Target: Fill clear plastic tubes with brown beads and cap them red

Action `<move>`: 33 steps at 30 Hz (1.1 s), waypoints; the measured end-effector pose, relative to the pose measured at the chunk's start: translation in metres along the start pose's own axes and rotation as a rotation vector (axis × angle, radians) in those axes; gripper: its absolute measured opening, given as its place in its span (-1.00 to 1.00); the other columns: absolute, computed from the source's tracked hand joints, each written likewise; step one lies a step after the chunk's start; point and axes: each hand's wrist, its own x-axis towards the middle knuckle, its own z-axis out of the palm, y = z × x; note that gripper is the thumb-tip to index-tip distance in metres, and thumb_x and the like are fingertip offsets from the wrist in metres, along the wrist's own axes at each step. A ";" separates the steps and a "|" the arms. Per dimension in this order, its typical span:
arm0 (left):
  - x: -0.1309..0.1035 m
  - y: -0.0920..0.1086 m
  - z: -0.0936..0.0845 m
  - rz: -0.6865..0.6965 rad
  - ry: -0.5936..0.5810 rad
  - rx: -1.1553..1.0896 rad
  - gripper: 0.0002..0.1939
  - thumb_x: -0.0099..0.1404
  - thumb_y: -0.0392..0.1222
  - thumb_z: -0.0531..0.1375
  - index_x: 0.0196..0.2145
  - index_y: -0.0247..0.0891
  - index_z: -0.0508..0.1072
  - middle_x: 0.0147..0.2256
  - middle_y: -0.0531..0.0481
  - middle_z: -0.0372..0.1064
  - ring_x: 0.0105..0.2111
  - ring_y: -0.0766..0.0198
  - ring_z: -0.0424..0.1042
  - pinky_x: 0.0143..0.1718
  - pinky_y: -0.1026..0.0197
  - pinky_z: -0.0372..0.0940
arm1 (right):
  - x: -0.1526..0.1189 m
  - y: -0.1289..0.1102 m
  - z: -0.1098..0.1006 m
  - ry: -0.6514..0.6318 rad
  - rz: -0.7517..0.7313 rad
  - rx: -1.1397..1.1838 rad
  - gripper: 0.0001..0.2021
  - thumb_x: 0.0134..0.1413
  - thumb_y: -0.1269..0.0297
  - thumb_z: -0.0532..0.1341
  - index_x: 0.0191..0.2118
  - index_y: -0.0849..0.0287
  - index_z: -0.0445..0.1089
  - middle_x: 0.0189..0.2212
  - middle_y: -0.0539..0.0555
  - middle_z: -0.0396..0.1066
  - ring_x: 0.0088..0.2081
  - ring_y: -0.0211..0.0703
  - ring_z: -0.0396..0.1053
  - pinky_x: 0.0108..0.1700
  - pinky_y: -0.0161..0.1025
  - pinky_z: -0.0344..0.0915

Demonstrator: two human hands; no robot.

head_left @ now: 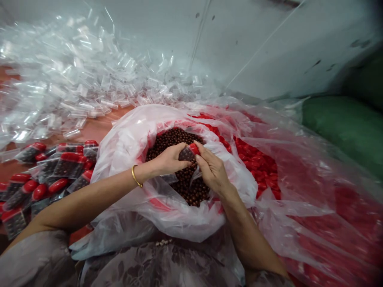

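Note:
Both hands meet over a white plastic bag (pixel 119 143) whose open mouth shows many dark brown beads (pixel 169 139). My left hand (pixel 172 159), with a gold bangle at its wrist, is closed around a small clear container of dark beads (pixel 186 153). On the container's upper right end is a red cap (pixel 194 149). My right hand (pixel 211 167) has its thumb and fingers pressed to that cap. Just below the hands, clear plastic pieces (pixel 170 178) lie on the beads.
Filled containers with red caps (pixel 70 159) are piled at the left. Behind them spreads a large heap of clear empty containers (pixel 74 75). Loose red caps (pixel 260 163) fill a clear plastic bag at the right, near a green object (pixel 344 123).

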 end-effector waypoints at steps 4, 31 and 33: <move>0.000 0.000 0.001 -0.036 0.002 0.062 -0.82 0.08 -0.22 0.23 -0.37 -0.31 0.31 -0.44 0.11 0.25 -0.43 0.35 0.24 -0.38 0.28 0.18 | -0.004 0.003 0.005 -0.016 0.010 0.030 -0.55 0.33 0.20 -0.02 0.26 0.12 0.24 0.07 0.16 0.45 0.06 -0.06 0.43 0.11 -0.08 0.37; -0.012 0.003 0.008 0.126 -0.290 0.867 -0.79 0.06 -0.19 0.17 -0.31 -0.30 0.43 -0.46 -0.09 0.45 -0.47 0.15 0.43 -0.46 0.21 0.25 | 0.028 -0.015 0.034 -0.271 0.344 0.547 -0.14 0.15 -0.35 -0.34 0.40 0.08 -0.09 0.38 0.09 -0.03 0.32 -0.10 0.08 0.35 -0.03 -0.01; -0.011 0.006 0.009 0.185 -0.243 0.851 -0.83 0.09 -0.19 0.16 -0.33 -0.28 0.41 -0.46 -0.06 0.45 -0.48 0.19 0.42 -0.46 0.24 0.23 | 0.032 -0.024 0.022 -0.230 0.330 0.596 -0.14 0.17 -0.29 -0.47 0.39 0.10 -0.05 0.33 0.11 0.09 0.26 -0.11 0.19 0.27 -0.04 0.14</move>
